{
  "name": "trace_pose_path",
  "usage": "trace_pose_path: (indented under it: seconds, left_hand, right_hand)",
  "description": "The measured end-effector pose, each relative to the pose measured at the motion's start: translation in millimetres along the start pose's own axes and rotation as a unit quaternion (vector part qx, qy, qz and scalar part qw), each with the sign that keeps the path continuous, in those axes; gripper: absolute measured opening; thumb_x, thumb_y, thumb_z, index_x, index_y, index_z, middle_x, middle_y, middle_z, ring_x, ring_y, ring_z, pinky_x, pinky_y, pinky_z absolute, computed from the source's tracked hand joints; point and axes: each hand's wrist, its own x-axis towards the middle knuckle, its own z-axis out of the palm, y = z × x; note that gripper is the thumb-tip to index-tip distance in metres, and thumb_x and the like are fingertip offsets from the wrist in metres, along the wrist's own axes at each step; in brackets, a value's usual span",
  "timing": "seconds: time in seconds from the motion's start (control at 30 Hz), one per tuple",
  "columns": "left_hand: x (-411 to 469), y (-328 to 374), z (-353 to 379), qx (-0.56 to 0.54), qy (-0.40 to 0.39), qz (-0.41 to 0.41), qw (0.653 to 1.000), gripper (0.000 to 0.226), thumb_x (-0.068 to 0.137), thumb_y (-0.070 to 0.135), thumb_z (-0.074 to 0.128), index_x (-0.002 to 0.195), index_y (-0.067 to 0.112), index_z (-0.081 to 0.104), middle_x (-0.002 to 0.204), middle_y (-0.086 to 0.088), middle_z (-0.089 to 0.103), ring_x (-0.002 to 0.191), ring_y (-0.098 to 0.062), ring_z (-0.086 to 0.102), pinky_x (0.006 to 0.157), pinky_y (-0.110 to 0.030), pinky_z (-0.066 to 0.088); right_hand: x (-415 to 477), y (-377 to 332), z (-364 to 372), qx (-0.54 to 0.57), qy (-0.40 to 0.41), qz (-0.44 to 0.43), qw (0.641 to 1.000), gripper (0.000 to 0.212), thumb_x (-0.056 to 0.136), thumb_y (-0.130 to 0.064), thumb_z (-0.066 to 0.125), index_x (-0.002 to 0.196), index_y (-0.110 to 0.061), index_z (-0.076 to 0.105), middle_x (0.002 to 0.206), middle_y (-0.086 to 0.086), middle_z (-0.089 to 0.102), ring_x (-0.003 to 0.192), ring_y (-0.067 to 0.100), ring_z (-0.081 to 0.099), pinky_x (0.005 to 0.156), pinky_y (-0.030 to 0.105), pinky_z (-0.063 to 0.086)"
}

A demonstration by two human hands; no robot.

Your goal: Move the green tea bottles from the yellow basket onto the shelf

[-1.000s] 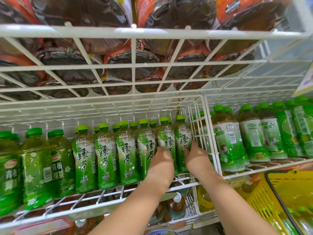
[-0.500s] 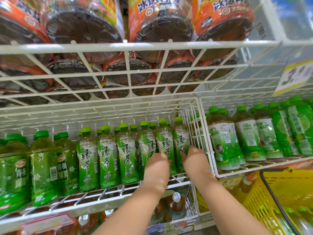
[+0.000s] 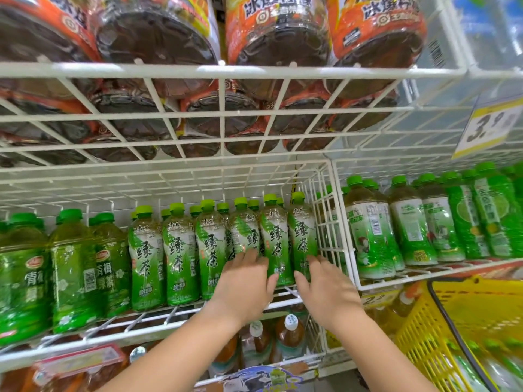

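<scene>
Reaching up from the bottom of the frame, two bare arms end at the row of tea bottles (image 3: 181,250) in the middle of the picture. These stand upright, shoulder to shoulder, on the white wire shelf (image 3: 158,316), more than one row deep, green caps up. The left hand (image 3: 246,284) lies on the lower part of the fourth bottle in the front row. Its fingers are nearly straight and spread, and its thumb runs along the next bottle to the right; it wraps round nothing. The right hand (image 3: 325,287) is just beside it, fingers likewise extended against the bottom of the last bottle (image 3: 301,236), which stands against the wire divider (image 3: 331,236). The hands are near but apart, with one bottle's label showing between them.

At the lower right sits the yellow basket (image 3: 418,346), with blurred green bottles inside. Left of the row stand darker green bottles (image 3: 70,273); right of the divider stand more green-capped bottles (image 3: 410,230). Big orange-labelled bottles (image 3: 277,38) fill the rack across the top. A yellow price tag (image 3: 486,128) hangs at the upper right. Amber bottles (image 3: 291,335) show on the rack below.
</scene>
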Motion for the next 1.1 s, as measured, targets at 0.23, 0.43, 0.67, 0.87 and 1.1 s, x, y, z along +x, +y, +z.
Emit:
trace_pose_path:
  seconds: [0.23, 0.43, 0.67, 0.87, 1.1]
  left_hand:
    - [-21, 5, 1, 0.036, -0.078, -0.007, 0.996, 0.067, 0.102, 0.061, 0.012, 0.155, 0.023, 0.031, 0.165, -0.008, 0.020, 0.154, -0.032, 0.005, 0.121, -0.062, 0.002]
    - [-36, 7, 8, 0.085, -0.093, -0.002, 0.992, 0.069, 0.102, 0.061, 0.008, 0.158, 0.021, 0.019, 0.168, -0.008, 0.011, 0.154, -0.032, 0.006, 0.122, -0.059, 0.005]
    - [-62, 5, -6, 0.106, -0.129, 0.003, 0.986, 0.074, 0.103, 0.060, 0.017, 0.161, 0.018, -0.004, 0.168, -0.014, 0.000, 0.154, -0.037, 0.005, 0.122, -0.060, 0.004]
    - [-105, 10, -56, 0.155, -0.220, -0.006, 0.963, 0.074, 0.105, 0.054, 0.025, 0.160, 0.011, 0.002, 0.167, -0.019, 0.003, 0.153, -0.041, 0.007, 0.119, -0.065, 0.007]
    - [-130, 37, -170, 0.159, -0.239, 0.009, 0.958, 0.074, 0.104, 0.057, 0.021, 0.161, 0.016, -0.001, 0.168, -0.015, 0.002, 0.154, -0.039, 0.003, 0.119, -0.065, 0.008]
  right_hand:
    - [-22, 10, 21, -0.058, 0.085, -0.046, 0.994, 0.071, 0.100, -0.054, 0.003, 0.142, -0.021, 0.049, 0.149, 0.007, 0.045, 0.136, 0.027, 0.042, 0.117, 0.044, 0.027]
    - [-35, 17, 29, -0.052, 0.084, -0.062, 0.993, 0.063, 0.101, -0.055, 0.015, 0.146, -0.023, 0.045, 0.155, 0.013, 0.037, 0.144, 0.031, 0.030, 0.120, 0.045, 0.014]
    - [-60, 19, 15, -0.080, -0.019, -0.081, 0.993, 0.063, 0.098, -0.058, 0.034, 0.150, -0.022, 0.039, 0.158, 0.016, 0.029, 0.146, 0.038, 0.024, 0.115, 0.055, 0.019]
    - [-97, 4, -39, -0.074, -0.122, -0.065, 0.988, 0.064, 0.093, -0.053, 0.033, 0.142, -0.015, 0.049, 0.150, 0.021, 0.041, 0.131, 0.045, 0.044, 0.106, 0.060, 0.036]
    - [-140, -14, -145, -0.034, -0.151, -0.040, 0.987, 0.082, 0.086, -0.062, 0.007, 0.152, -0.023, 0.033, 0.158, 0.016, 0.029, 0.145, 0.036, 0.024, 0.116, 0.053, 0.020]
